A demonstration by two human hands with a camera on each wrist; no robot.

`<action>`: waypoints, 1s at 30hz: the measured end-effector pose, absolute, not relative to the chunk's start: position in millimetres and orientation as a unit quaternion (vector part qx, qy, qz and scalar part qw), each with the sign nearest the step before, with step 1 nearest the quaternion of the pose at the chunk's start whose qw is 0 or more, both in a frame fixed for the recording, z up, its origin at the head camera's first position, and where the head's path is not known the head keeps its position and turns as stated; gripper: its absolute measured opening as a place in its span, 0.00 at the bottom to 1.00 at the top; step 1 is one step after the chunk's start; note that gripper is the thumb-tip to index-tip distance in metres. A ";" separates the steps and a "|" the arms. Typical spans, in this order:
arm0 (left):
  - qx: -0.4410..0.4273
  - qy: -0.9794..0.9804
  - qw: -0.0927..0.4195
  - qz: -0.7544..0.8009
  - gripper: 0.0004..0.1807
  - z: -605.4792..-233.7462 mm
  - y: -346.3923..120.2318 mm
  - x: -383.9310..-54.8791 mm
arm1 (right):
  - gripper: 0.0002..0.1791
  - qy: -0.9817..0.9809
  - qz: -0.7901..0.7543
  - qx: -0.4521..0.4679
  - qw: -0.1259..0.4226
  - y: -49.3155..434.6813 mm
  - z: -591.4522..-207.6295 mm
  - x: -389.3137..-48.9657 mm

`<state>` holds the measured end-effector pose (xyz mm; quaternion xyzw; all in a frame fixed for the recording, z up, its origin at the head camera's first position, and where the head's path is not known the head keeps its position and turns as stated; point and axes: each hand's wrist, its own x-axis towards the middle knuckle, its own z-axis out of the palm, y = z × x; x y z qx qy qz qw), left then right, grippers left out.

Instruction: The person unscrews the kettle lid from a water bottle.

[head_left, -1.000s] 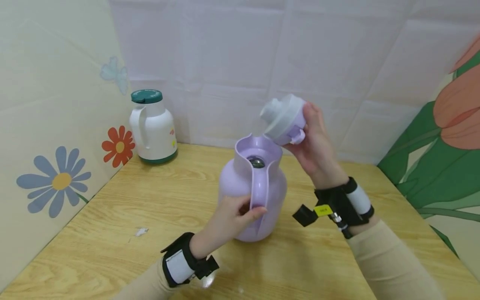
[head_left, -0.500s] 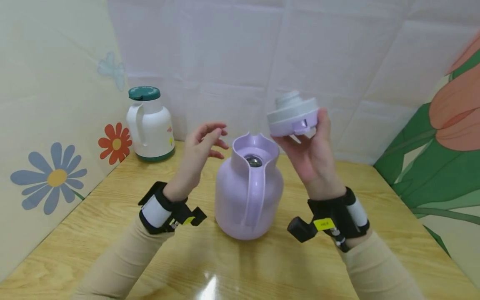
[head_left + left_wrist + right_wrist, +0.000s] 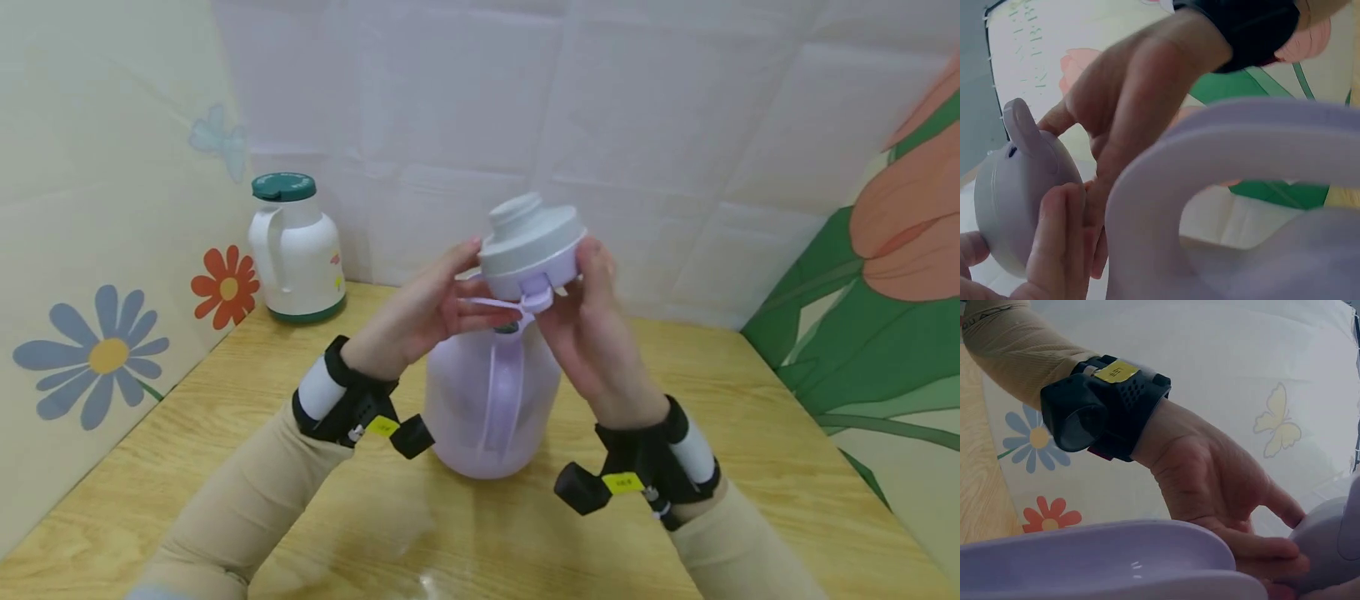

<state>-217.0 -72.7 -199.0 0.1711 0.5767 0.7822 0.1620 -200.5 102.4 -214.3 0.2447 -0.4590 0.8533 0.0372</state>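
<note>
A lilac-and-white jug lid [image 3: 534, 250] is held tilted with its stepped white stopper side facing up, above the mouth of the lilac vacuum jug [image 3: 457, 408]. My right hand [image 3: 600, 342] grips the lid from its right side. From the left, my left hand [image 3: 420, 321] has its thumb at the rim and its fingers under the lid. The left wrist view shows the lid [image 3: 1019, 194] with a small lilac tab, between the fingers of both hands. Nobody touches the jug's handle [image 3: 504, 392], which faces me. Hands and lid hide most of the jug's mouth.
A white jug [image 3: 300, 258] with a green lid stands at the back left of the wooden table [image 3: 465, 542]. Behind it hangs a white backdrop [image 3: 450, 108]. Flower-patterned sheets flank the left and right sides.
My left hand has let go of the jug's handle, risen and taken hold of the lid. My right hand has turned the lid stopper side up and brought it left over the jug.
</note>
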 end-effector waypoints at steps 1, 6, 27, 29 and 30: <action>0.165 0.572 0.159 0.788 0.29 -199.3 -73.5 -216.3 | 0.23 -0.467 0.850 0.242 0.036 102.7 -214.2 -200.0; 0.140 0.563 0.118 0.806 0.29 -198.6 -76.6 -213.8 | 0.19 -0.533 0.818 0.214 0.027 107.3 -208.1 -196.1; 0.204 0.646 -0.008 0.735 0.35 -209.9 -90.0 -206.6 | 0.27 -0.670 0.708 0.219 -0.050 135.9 -205.7 -199.5; 0.211 0.643 -0.023 0.736 0.35 -213.1 -87.9 -201.1 | 0.27 -0.659 0.721 0.212 -0.040 134.6 -206.8 -198.7; 0.209 0.642 -0.026 0.737 0.33 -215.0 -86.7 -197.1 | 0.27 -0.655 0.725 0.209 -0.034 133.8 -207.3 -198.2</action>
